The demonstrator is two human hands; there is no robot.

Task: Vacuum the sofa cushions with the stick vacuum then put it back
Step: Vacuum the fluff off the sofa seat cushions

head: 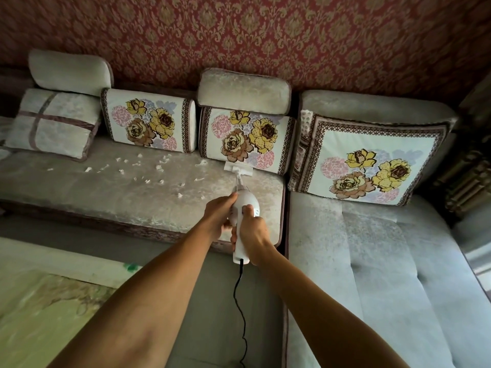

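Hands: R (253, 231) + L (219, 212) grip vacuum (243, 208), curled tight.

Both bare forearms extended forward; left hand (219, 212) and right hand (252, 231) curled, held close together.
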